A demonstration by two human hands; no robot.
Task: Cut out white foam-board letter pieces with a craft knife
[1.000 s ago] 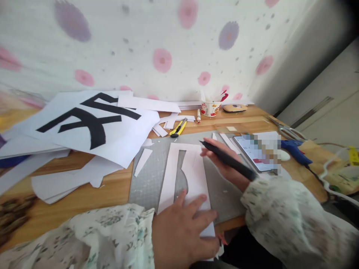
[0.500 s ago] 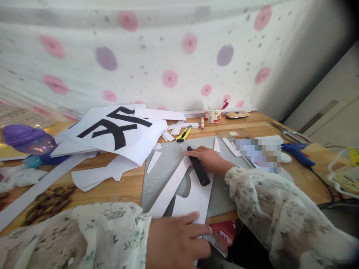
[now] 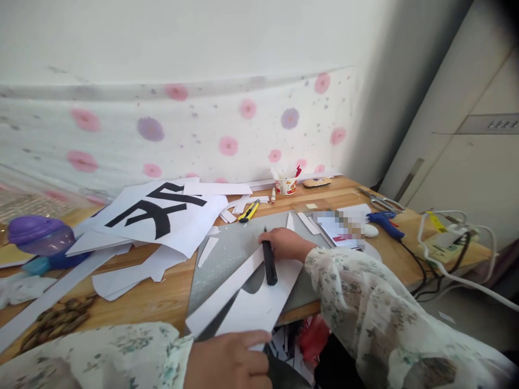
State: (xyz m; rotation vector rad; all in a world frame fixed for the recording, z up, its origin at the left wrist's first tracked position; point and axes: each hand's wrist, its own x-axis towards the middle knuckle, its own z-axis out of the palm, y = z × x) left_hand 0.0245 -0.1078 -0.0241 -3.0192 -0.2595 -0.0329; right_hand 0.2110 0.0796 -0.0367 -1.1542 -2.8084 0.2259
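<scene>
since earlier frame, card [image 3: 253, 310] turned clockwise: long axis slants, far end rightward. slot [image 3: 225, 313] already cut; rest unclear. card on mat [image 3: 233, 246] at surface's [image 3: 133, 305] near edge. right hand [image 3: 286, 244] grips black cutter [image 3: 268, 262], tip toward mat's far edge. left hand [image 3: 229, 359], fingers loosely spread, on card's near end.

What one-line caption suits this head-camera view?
Right hand holds a black tool over a cut white sheet on a gray mat; left hand at the sheet's near end.

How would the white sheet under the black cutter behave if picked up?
The white sheet is probably light: its edges look thin. It may be fairly stiff, as it looks uncurled, but its long, narrow strip could bend.
</scene>
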